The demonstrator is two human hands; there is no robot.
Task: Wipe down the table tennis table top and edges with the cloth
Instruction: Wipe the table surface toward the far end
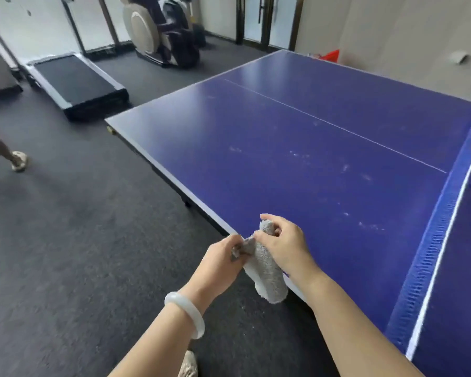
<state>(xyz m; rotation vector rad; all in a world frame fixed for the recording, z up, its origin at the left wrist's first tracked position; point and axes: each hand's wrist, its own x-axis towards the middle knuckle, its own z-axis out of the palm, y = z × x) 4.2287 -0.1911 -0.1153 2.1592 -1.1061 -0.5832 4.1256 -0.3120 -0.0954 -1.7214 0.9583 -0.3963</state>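
A blue table tennis table (297, 148) fills the right half of the view, with pale smudges across its top and a white centre line. Both hands hold a grey terry cloth (267, 270) at the table's near side edge. My left hand (220, 265) pinches one end of the cloth just off the edge. My right hand (283, 246) grips the other part, its fingers curled round the top of the cloth over the table surface. The cloth's lower end hangs down past the edge.
The blue net (441, 240) with a white top band runs along the right. Dark carpet (79, 240) lies to the left, with a treadmill (76, 83) and a massage chair (158, 31) farther back. Another person's feet (17, 161) show at the left edge.
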